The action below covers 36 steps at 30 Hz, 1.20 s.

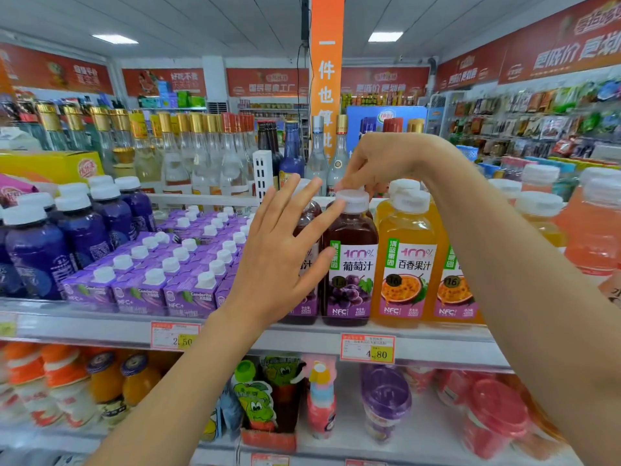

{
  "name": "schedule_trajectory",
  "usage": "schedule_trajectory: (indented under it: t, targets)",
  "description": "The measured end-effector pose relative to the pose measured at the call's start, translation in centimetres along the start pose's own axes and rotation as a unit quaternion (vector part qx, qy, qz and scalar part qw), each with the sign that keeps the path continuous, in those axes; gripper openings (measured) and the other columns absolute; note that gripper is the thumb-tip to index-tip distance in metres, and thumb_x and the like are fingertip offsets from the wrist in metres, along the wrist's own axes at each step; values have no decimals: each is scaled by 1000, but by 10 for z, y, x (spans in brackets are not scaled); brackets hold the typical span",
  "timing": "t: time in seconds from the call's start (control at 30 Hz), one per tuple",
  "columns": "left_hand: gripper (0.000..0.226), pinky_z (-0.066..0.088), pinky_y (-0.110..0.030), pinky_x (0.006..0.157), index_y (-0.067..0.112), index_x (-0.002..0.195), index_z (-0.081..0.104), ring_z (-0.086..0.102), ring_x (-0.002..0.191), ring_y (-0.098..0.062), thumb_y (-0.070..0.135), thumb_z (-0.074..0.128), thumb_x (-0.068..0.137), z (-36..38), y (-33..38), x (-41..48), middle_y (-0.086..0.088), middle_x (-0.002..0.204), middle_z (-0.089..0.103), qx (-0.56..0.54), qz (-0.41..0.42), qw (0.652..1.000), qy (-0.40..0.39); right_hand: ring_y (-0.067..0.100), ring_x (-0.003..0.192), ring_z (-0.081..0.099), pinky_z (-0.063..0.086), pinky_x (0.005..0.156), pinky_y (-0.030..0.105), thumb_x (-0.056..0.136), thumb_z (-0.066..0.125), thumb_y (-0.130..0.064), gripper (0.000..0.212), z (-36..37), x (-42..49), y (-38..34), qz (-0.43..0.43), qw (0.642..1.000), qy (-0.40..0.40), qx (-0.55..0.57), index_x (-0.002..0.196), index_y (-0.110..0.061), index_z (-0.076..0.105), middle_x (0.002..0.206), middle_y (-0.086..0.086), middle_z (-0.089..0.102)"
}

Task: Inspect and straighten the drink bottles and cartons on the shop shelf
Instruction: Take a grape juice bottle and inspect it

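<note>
Two hands meet at the front row of the pale metal shelf (84, 326), whose lip carries red-and-yellow price tags (368, 348). The right hand (379, 163) reaches down from above with curled fingers and pinches the white screw cap (353, 200) of the dark purple grape-juice bottle (351, 270). That bottle stands upright at the shelf edge, label outward. The left hand (279, 253) is spread flat with straight fingers and holds nothing. It hangs in front of a second grape-juice bottle (307, 227) just left of the first; whether it touches either bottle cannot be told.

On the right, the pinched bottle stands close against the yellow passion-fruit juice bottles (408, 264), and pink-orange juice bottles (591, 230) stand farther along. On the left, rows of small purple cartons with white caps (174, 264) sit lower than the bottles, with tall dark blue bottles (37, 250) beyond them. Open room lies above the caps and out past the shelf lip. At the back stand a white slotted divider (262, 173) and clear glass bottles with gold caps (201, 153). The shelf below holds orange drink bottles (104, 378) and a purple-lidded cup (386, 395).
</note>
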<state>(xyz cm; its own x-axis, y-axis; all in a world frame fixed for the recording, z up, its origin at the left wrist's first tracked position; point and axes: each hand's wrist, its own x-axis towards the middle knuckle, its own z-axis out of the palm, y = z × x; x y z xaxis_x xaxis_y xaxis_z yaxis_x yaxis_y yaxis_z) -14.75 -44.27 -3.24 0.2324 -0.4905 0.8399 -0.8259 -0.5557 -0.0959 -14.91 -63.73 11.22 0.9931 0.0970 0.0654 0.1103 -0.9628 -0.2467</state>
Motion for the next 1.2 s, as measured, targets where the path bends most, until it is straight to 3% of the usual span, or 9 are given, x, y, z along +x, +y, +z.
schedule_trajectory:
  t: [0.2, 0.33, 0.43, 0.53, 0.63, 0.87, 1.03, 1.13, 1.2]
  targets:
    - [50, 15, -52, 121, 19, 147, 46, 18, 151, -31, 30, 46, 99, 1, 0, 0, -10, 158, 34, 0, -4, 1000, 2, 17, 73, 74, 58, 76, 30, 92, 64, -46, 45, 0, 3, 1, 10, 1000, -15, 14, 98, -3, 73, 88, 10, 76]
    - [50, 15, -50, 122, 20, 147, 46, 16, 151, -30, 29, 47, 98, 1, 0, -1, -9, 158, 34, 1, -2, 1000, 3, 19, 64, 73, 59, 76, 36, 89, 69, -41, 51, 11, 0, 5, 14, 996, 74, 40, 86, 10, 69, 73, 14, 74]
    - [50, 14, -50, 122, 21, 147, 46, 16, 152, -29, 29, 47, 98, 2, 0, -1, -9, 158, 33, 1, -3, 1000, 6, 15, 55, 66, 56, 71, 29, 86, 71, -40, 47, 9, -9, 14, 32, 984, 166, 58, 83, 7, 72, 57, 7, 70]
    - [50, 13, -49, 123, 21, 148, 46, 14, 152, -28, 28, 48, 98, 3, 0, -2, -8, 159, 32, 0, -9, 1000, 7, 13, 60, 68, 58, 70, 30, 86, 72, -38, 37, -2, -23, 20, 35, 962, 245, 111, 85, -1, 74, 69, 7, 74]
    - [50, 12, -49, 123, 22, 148, 45, 12, 153, -27, 29, 47, 99, 4, 0, -2, -7, 160, 31, -3, -12, 1000, 9, 16, 67, 71, 60, 71, 30, 87, 72, -32, 28, -11, -41, 27, 35, 923, 321, 209, 87, -4, 72, 79, 8, 74]
    - [45, 13, -45, 123, 25, 143, 51, 12, 152, -20, 34, 44, 100, -4, 6, 5, -4, 159, 32, -65, -53, 996, 40, 10, 60, 72, 56, 59, 18, 90, 66, -27, 19, -8, -76, 36, 14, 797, 434, 419, 80, -12, 70, 79, 6, 73]
    - [54, 11, -29, 122, 26, 149, 37, 14, 151, -11, 43, 43, 98, -21, 12, 19, 5, 160, 28, -166, -155, 971, 83, 15, 69, 72, 59, 64, 22, 95, 61, -23, 21, 1, -93, 37, -17, 723, 415, 552, 83, -6, 67, 71, 0, 72]
    - [66, 20, -13, 115, 23, 152, 32, 25, 145, -1, 53, 45, 94, -36, 17, 19, 11, 156, 32, -252, -227, 934, 113, 12, 64, 70, 58, 60, 20, 97, 58, -20, 21, 13, -103, 29, -28, 682, 390, 618, 82, -7, 66, 67, -2, 71]
    - [68, 30, -13, 111, 26, 150, 33, 36, 139, 2, 57, 48, 91, -48, 22, 15, 13, 151, 41, -314, -253, 907, 123, 11, 63, 70, 57, 59, 19, 98, 56, -19, 21, 25, -111, 20, -38, 665, 366, 650, 83, -8, 65, 66, -1, 72]
